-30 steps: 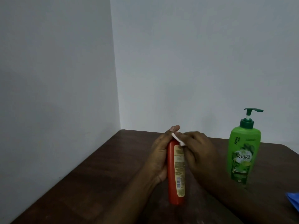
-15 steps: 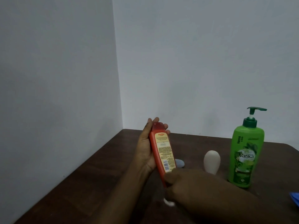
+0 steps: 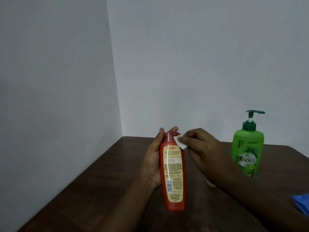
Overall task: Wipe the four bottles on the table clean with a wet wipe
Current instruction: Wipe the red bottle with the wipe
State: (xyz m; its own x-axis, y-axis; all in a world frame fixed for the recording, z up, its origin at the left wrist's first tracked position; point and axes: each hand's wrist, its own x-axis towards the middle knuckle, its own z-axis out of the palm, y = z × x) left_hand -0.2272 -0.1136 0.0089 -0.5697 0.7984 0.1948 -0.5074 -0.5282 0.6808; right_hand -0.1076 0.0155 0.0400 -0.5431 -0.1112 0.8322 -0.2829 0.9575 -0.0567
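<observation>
Left grip: the left hand (image 3: 154, 163) grasps the red bottle (image 3: 173, 174) from its 9 o'clock side, palm along the body and fingertips showing past the cap at 12 o'clock.
Right grip: the right hand (image 3: 200, 148) pinches a folded white wet wipe (image 3: 180, 142) between thumb and fingers.
Contact: the wipe is pressed on the bottle's shoulder just under the cap, at the bottle's 1 o'clock.
Red bottle: nearly upright, cap at 12 o'clock, pale back label facing the camera; whether its base touches the table (image 3: 108, 190) cannot be told.
Green pump bottle (image 3: 247, 148): upright on the table at 3 o'clock from the red bottle, near the right hand but apart from it.
White object (image 3: 211, 184): small, at 4 o'clock, mostly hidden behind the right forearm; its kind is unclear.
Blue item (image 3: 301, 204): at 4 o'clock, cut off by the frame's right edge.
Table: dark brown wood, set into a corner of pale walls (image 3: 184, 64).
</observation>
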